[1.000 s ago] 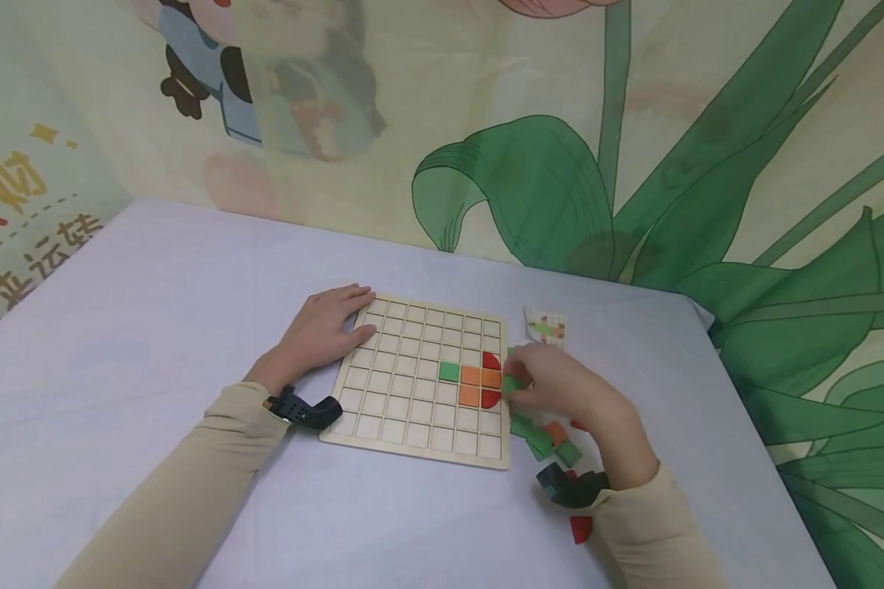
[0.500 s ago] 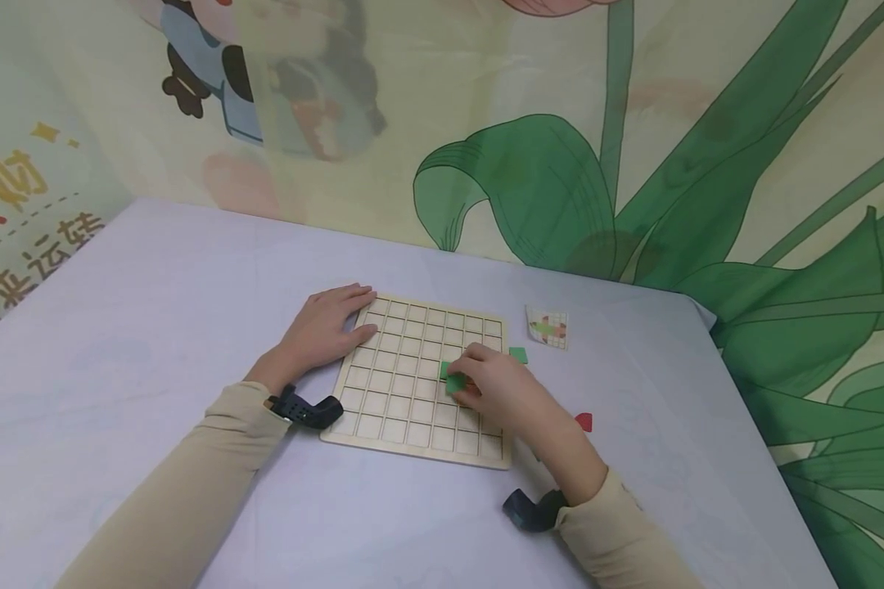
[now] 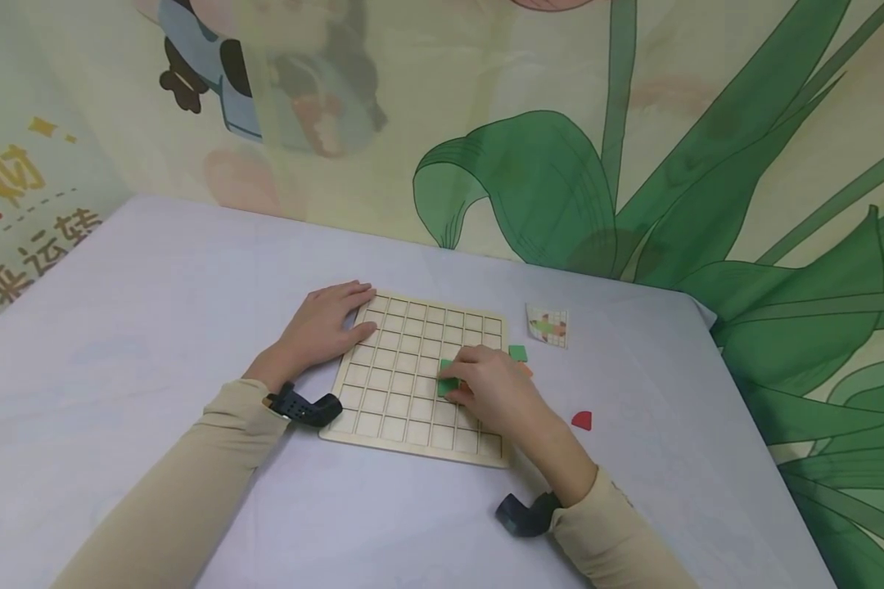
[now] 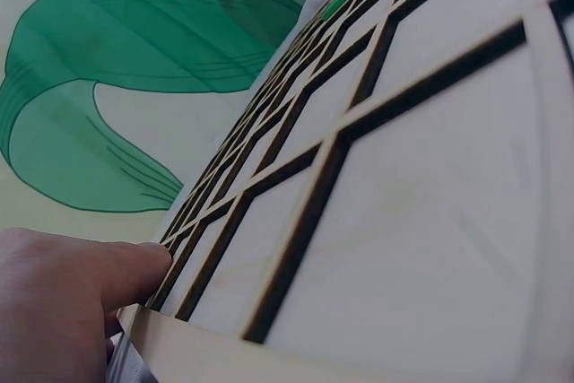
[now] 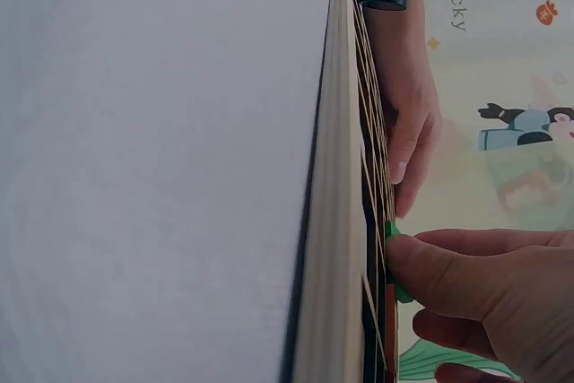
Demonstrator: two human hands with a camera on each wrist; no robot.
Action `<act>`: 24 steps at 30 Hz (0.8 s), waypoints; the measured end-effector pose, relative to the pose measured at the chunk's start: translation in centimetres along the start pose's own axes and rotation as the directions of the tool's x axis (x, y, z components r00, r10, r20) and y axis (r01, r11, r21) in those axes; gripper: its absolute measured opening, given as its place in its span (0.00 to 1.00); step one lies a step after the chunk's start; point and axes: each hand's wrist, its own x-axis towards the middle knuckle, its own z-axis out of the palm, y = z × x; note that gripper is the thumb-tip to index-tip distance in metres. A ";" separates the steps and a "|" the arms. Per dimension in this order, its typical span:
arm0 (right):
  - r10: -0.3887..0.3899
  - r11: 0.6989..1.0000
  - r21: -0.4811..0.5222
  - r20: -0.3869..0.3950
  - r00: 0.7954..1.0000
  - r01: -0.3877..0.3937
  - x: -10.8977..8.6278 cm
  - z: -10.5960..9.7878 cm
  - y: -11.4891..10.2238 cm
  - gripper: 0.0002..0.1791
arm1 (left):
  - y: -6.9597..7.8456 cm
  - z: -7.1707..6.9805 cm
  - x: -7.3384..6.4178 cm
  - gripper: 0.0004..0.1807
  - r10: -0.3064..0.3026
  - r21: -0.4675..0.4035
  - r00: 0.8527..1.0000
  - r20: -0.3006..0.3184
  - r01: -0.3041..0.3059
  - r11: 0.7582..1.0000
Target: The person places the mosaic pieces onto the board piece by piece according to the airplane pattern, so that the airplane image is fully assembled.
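Note:
A pale wooden grid board (image 3: 394, 383) lies on the table. My left hand (image 3: 322, 329) rests along its left edge, fingers extended, with the thumb (image 4: 134, 274) on the rim in the left wrist view. Over the right half of the board, my right hand (image 3: 499, 391) pinches a green square tile (image 3: 446, 389) between thumb and fingers. That tile sits at the grid surface, just below another green square (image 3: 444, 366); whether it lies flat in its cell I cannot tell. In the right wrist view the pinched green tile (image 5: 403, 290) shows beside an orange-red piece (image 5: 390, 325). My right hand covers other tiles on the board.
To the right of the board lie a loose green tile (image 3: 518, 352), an orange piece (image 3: 526, 370) and a red quarter-round piece (image 3: 582, 420). A small printed pattern card (image 3: 548, 326) lies farther back. A printed backdrop (image 3: 339, 180) stands behind the table.
My right hand has moved left from the loose pieces onto the board, carrying a green tile, and has brought it down below the other green square. My left hand has stayed put.

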 end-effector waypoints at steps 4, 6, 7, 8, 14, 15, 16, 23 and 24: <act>-0.016 1.000 0.016 -0.014 1.000 0.016 0.0 0.1 0.0 0.13 | -0.1 0.1 0.1 0.33 -0.002 0.004 1.000 0.007 0.002 1.000; -0.022 0.999 0.024 -0.018 1.000 0.022 0.0 0.2 0.0 0.12 | -0.1 0.0 0.1 0.33 -0.004 0.004 1.000 0.010 0.004 1.000; -0.022 0.999 0.030 -0.019 1.000 0.023 0.0 0.2 0.0 0.12 | -0.1 0.0 0.1 0.33 -0.004 0.005 1.000 0.012 0.004 1.000; -0.021 0.999 0.033 -0.019 1.000 0.021 0.0 0.2 0.0 0.11 | -0.1 0.0 0.1 0.33 -0.004 0.005 1.000 0.011 0.004 1.000; -0.007 0.999 0.051 -0.016 1.000 0.008 0.0 0.3 -0.1 0.07 | -0.1 0.1 0.2 0.34 -0.002 0.006 1.000 0.010 0.002 1.000; -0.007 0.999 0.052 -0.016 1.000 0.008 0.0 0.2 -0.1 0.07 | -0.1 0.1 0.2 0.34 -0.001 0.007 1.000 0.011 0.001 1.000; -0.007 0.999 0.052 -0.016 1.000 0.008 0.0 0.2 -0.1 0.06 | -0.1 0.1 0.2 0.34 0.000 0.006 1.000 0.013 0.000 1.000; 0.009 0.993 0.115 0.106 0.994 -0.022 -0.1 -0.7 0.4 0.02 | 0.0 0.0 0.2 0.33 -0.005 0.005 1.000 0.014 0.005 1.000; 0.026 0.992 0.118 0.122 0.992 -0.041 -0.1 -1.0 0.7 0.02 | 0.0 0.0 0.2 0.33 -0.007 0.006 1.000 0.013 0.007 1.000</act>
